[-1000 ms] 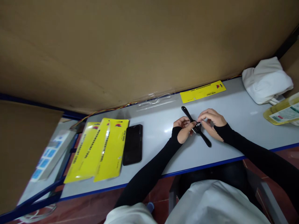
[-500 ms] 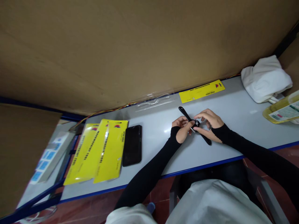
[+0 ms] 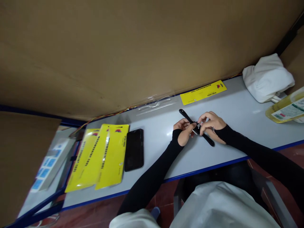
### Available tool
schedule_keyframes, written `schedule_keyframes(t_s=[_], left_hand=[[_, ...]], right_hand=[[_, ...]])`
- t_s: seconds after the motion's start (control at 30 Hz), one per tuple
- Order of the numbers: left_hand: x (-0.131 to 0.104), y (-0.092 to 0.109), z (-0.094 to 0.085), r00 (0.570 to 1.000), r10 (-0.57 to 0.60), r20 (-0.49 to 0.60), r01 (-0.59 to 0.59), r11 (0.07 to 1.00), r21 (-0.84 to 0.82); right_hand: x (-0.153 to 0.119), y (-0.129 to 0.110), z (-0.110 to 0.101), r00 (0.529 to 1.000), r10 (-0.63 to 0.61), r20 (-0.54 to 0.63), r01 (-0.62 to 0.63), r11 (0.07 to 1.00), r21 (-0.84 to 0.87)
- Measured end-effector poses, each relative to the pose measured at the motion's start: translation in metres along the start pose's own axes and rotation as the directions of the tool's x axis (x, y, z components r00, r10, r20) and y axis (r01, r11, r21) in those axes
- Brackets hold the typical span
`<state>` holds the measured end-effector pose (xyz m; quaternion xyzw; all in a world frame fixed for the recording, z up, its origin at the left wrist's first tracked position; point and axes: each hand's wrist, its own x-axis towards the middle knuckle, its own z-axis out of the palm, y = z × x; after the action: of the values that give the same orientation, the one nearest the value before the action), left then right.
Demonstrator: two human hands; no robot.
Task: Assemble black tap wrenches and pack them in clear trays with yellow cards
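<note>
A black spokeshave (image 3: pixel 208 140) with two straight handles lies slantwise across my hands, just above the table. My left hand (image 3: pixel 184 132) is closed around its middle, thumb on top near the small silver part (image 3: pixel 198 126). Bent over that same part is my right hand (image 3: pixel 214 124), its thumb and fingertips pinched at the metal fitting. The fingers partly cover the fitting, so its details are hard to make out. One handle points up and left, the other down and right.
Yellow spokeshave packages (image 3: pixel 111 158) and a black phone (image 3: pixel 134 150) lie left on the table (image 3: pixel 156 139). A yellow card (image 3: pixel 204 92) and clear plastic (image 3: pixel 158 105) rest along the back wall. A white cloth bundle (image 3: pixel 268 77) and a bottle of yellow liquid (image 3: pixel 286 109) are right.
My right fingers have drawn together over the silver part of the spokeshave. My left hand keeps its hold, and the view has shifted slightly.
</note>
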<state>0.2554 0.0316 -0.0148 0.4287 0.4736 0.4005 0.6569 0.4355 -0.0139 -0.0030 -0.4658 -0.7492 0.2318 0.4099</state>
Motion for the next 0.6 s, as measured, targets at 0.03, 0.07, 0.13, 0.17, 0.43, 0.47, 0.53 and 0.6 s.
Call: schedule_keyframes(t_s=[0.03,0.07,0.13,0.17,0.43,0.47,0.53,0.6], left_hand=[[-0.0001,-0.0003,-0.0002,1.0,0.003,0.0,-0.003,1.0,0.002],[-0.0002,-0.0004,-0.0004,1.0,0.005,0.001,-0.005,1.0,0.002],[-0.0005,-0.0002,-0.0004,1.0,0.008,0.003,-0.008,1.0,-0.002],[-0.0006,0.0,-0.0004,1.0,0.008,0.004,-0.008,1.0,-0.002],[-0.0004,0.0009,0.0001,1.0,0.015,0.025,-0.015,1.0,-0.011],[-0.0005,0.0012,0.0002,1.0,0.014,0.026,-0.014,1.0,-0.005],[-0.0009,0.002,0.0005,1.0,0.013,0.015,-0.013,1.0,0.004],[-0.0012,0.0028,0.0005,1.0,0.006,0.005,-0.006,1.0,0.01]], right_hand=[[-0.0001,0.0,0.0,1.0,-0.008,0.002,0.008,1.0,-0.008],[-0.0002,-0.0001,0.0002,1.0,-0.002,0.001,0.002,1.0,-0.022],[-0.0004,-0.0003,0.0012,0.999,0.031,-0.02,-0.032,0.998,-0.053],[-0.0006,-0.0002,0.002,0.998,0.046,-0.038,-0.049,0.997,-0.067],[-0.0006,0.0022,0.0065,0.996,-0.025,-0.088,0.016,0.995,-0.102],[-0.0004,0.0022,0.0064,0.995,-0.034,-0.097,0.024,0.995,-0.098],[-0.0003,0.0017,0.0057,0.997,-0.023,-0.079,0.018,0.998,-0.067],[-0.0007,0.0,0.0046,0.999,0.0,-0.043,-0.002,0.999,-0.039]])
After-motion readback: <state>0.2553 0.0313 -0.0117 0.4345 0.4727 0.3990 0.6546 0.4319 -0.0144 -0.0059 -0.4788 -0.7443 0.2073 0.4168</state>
